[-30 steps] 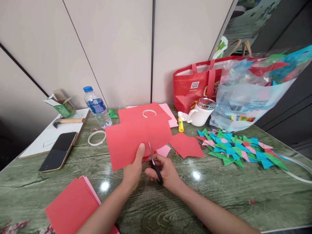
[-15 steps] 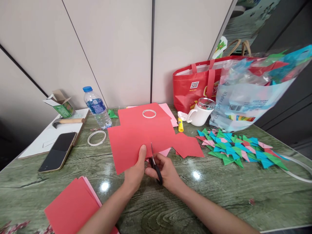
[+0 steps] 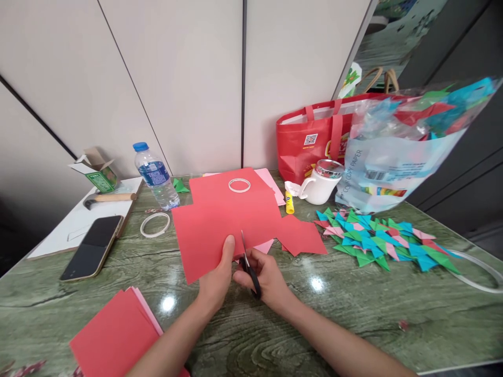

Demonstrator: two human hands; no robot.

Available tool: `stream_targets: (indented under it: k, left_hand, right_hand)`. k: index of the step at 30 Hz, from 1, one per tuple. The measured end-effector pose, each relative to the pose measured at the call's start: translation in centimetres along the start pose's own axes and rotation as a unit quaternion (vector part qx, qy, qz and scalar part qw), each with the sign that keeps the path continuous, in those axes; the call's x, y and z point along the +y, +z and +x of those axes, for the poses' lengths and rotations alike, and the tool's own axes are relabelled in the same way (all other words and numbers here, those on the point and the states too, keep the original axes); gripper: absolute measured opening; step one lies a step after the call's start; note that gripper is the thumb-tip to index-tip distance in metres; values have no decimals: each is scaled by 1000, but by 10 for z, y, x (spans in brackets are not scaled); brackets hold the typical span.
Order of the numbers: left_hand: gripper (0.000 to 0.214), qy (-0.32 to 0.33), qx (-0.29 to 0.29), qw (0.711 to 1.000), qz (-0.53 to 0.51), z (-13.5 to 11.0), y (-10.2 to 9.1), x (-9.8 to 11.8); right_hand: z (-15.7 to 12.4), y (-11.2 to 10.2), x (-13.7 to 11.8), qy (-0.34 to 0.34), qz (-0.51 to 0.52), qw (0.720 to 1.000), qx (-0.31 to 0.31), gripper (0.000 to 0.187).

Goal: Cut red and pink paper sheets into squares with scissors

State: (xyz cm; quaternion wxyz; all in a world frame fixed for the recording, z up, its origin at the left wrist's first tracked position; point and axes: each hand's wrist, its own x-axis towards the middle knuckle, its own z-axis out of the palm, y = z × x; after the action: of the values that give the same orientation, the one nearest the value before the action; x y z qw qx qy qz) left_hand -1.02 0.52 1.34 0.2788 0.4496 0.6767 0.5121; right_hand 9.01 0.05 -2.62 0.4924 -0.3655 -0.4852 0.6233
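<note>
My left hand (image 3: 218, 269) is closed on the lower edge of a red paper sheet (image 3: 208, 230), thumb on top and fingers hidden beneath. The sheet is held above the table, in front of more red and pink paper. In my right hand (image 3: 267, 275) is a pair of black-handled scissors (image 3: 251, 277), my fingers in its loops. One blade lies over the sheet, just right of my left thumb, at its near edge. Behind, a white tape roll (image 3: 239, 185) rests on red paper. Cut red pieces (image 3: 302, 235) lie to the right.
At right lie many folded paper pieces (image 3: 377, 238), with a white mug (image 3: 320, 183), a yellow glue stick (image 3: 290, 203) and bags (image 3: 294, 141) behind. Left are a water bottle (image 3: 157, 178), another tape roll (image 3: 155, 224), a phone (image 3: 92, 246), a hammer (image 3: 112, 197) and stacked red paper (image 3: 113, 335).
The whole view has shifted very slightly. My hands, the red sheet and the scissors hold nearly the same pose; no clear change in the cut shows.
</note>
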Motion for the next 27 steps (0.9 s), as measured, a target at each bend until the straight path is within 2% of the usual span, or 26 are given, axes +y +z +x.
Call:
stream_targets:
  k: [4, 11, 16, 21, 27]
  left_hand:
    - [47, -2, 8, 1000, -1, 0, 0, 1]
    - [39, -2, -13, 1000, -17, 1, -1, 0]
    - [41, 1, -26, 999, -43, 0, 0, -1]
    - [44, -3, -28, 999, -29, -1, -1, -1]
    - [37, 2, -41, 999, -27, -2, -2, 0]
  right_hand:
    - [0, 0, 2, 3, -3, 1000, 3, 36]
    - [-2, 3, -1, 38, 9, 999, 16, 36]
    - [0, 2, -1, 8, 1, 1000, 27, 34]
    - [0, 2, -2, 11, 10, 1000, 24, 33]
    - [-1, 3, -2, -1, 6, 1000, 20, 31]
